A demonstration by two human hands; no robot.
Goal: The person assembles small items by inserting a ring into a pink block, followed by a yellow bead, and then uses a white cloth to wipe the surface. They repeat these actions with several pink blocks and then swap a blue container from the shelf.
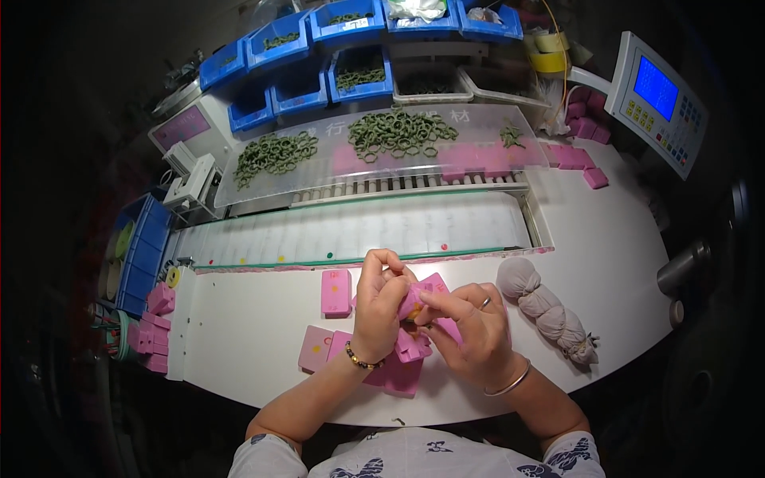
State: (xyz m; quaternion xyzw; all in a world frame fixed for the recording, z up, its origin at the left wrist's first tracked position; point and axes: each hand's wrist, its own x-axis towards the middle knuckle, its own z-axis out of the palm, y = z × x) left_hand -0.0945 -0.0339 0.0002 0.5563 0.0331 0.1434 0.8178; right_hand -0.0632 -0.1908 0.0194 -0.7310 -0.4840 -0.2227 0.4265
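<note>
A pink rubber mold [410, 305] is between my two hands above the white worktop. My left hand [376, 311] is closed round its left side, fingers curled. My right hand [478, 323] pinches at its right edge with thumb and index finger; whatever lies inside the pinch is too small to make out. Just under the hands is a notched pink mold piece [412, 347], partly covered by them. More pink blocks lie around: one upright rectangular block [335, 292] left of my left hand, a paler block [315, 348] nearer me, and another [402, 378] below the hands.
A knotted cloth bundle [545, 311] lies to the right. Beyond the worktop runs a white conveyor belt [358, 229]. Above it, a clear shelf [331, 159] bears piles of green rings [402, 131]. Blue bins [275, 48] stand behind, and a control panel [660, 99] juts in at right.
</note>
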